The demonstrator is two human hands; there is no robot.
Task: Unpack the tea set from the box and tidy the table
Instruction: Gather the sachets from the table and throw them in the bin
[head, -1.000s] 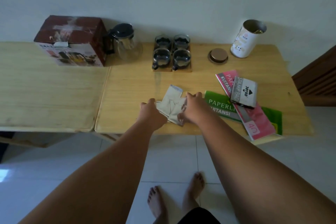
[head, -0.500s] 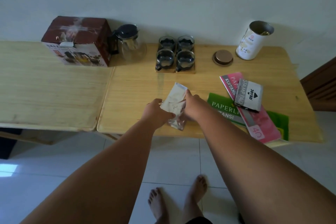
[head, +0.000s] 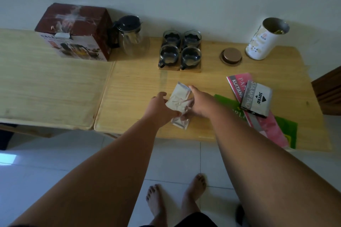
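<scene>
A small stack of pale sachets (head: 180,100) lies near the front of the wooden table (head: 134,86), gathered between both hands. My left hand (head: 160,108) grips its left side and my right hand (head: 198,102) grips its right side. At the back stand the closed brown tea-set box (head: 73,31), a glass teapot (head: 133,37) with a dark lid, and several glass cups (head: 180,49) on wooden coasters.
A round copper lid (head: 231,56) and an open white canister (head: 265,39) stand at the back right. A grey stamp pad box (head: 256,98) lies on a pink booklet (head: 263,123) and a green booklet (head: 287,131) at the right front. A second table (head: 46,86) adjoins on the left.
The scattered sachets have been pulled together into one stack between both hands. The view has shifted slightly.
</scene>
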